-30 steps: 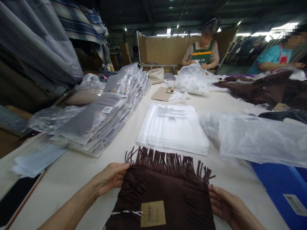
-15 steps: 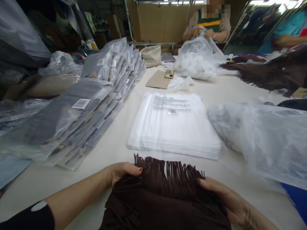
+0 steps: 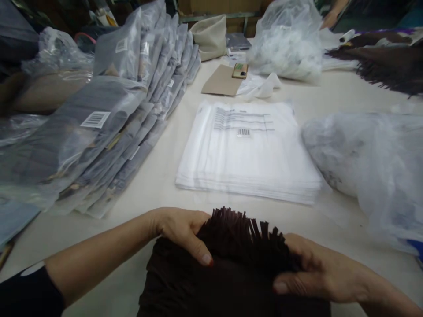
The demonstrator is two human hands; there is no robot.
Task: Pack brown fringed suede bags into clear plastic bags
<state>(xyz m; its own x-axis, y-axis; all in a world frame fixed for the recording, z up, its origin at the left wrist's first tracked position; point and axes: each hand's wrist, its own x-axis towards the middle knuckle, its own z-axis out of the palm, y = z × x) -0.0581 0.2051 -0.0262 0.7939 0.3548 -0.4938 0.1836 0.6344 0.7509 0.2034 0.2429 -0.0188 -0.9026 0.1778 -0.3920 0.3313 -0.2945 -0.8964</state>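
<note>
Dark brown fringed fabric (image 3: 231,281) fills the bottom middle of the head view, its fringe pointing away from me. My left hand (image 3: 185,229) grips its upper left side, thumb on top and fingers hidden behind. On the right edge, my right hand (image 3: 313,268) holds the fabric between thumb and curled fingers. Just beyond the fringe lies a stack of white plastic bags (image 3: 247,154) with a barcode label and printed lines on the top one.
Grey bagged packages (image 3: 109,101) are piled at the left. A filled clear bag (image 3: 373,163) lies right; another (image 3: 287,48) stands behind. A phone (image 3: 239,71) rests on brown cardboard (image 3: 218,81). More brown fringed fabric (image 3: 393,61) and a person's arm (image 3: 335,13) show at the back right.
The view has tilted down. My left thumb has moved inward over the fabric, and my right hand has shifted down its edge. The fringe looks more bunched and folded over.
</note>
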